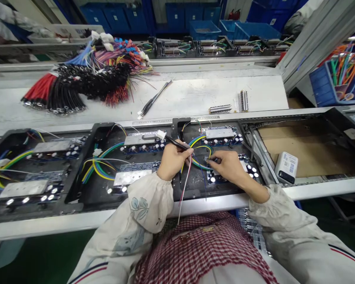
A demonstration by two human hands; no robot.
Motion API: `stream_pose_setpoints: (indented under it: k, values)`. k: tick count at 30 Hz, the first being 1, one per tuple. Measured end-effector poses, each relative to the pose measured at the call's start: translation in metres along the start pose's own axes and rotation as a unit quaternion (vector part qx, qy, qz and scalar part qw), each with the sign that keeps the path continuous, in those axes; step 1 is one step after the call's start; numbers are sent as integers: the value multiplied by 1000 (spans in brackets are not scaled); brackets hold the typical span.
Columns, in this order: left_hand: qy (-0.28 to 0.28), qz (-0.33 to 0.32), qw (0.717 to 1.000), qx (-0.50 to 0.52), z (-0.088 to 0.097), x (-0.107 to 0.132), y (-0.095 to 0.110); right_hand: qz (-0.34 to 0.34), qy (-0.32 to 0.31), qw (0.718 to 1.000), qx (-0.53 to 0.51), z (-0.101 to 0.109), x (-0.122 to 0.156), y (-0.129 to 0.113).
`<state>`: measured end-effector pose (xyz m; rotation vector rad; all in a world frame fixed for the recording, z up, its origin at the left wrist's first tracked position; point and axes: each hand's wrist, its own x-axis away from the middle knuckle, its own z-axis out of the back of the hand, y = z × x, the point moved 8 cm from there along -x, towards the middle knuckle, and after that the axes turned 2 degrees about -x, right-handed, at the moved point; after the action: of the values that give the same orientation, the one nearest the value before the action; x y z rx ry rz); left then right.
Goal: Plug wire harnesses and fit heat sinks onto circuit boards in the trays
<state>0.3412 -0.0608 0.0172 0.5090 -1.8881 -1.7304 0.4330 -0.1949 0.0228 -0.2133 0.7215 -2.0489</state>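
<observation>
Checked apron [207,248], bottom centre; beyond, we note a black tray [195,185]. At its lower circuit board [250,167], the right hand [229,165] bunches its fingers; grip we cannot tell. At centre, the left hand [173,159] clamps a black-sleeved cable [174,141], slanting from upper left down toward the right hand.

The premises were a factory workshop fitted out for electronics assembly. In front of a white workbench [195,92] ran a row of black trays [87,169], several carrying circuit boards [142,167] and coloured wires [18,159]. A large heap of bundled cables [94,81] lay on the bench. Similar boards [215,50] were noted in a line further back, with blue bins [177,17] beyond. The worker wore a checked apron [207,252] and loose, pale sleeves [150,205].
</observation>
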Motion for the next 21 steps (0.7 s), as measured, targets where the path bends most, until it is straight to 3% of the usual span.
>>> stream_pose_setpoints:
  k: [16,19,21]
  values:
    - [-5,9,1000,21,0,-1,-4,-43,-33,998,28,-3,-3,4]
    - [3,6,999,42,1,-2,-6,-10,-41,999,12,9,6,-7]
    - [8,4,999,54,1,-3,-7,41,-81,996,-9,10,17,-21]
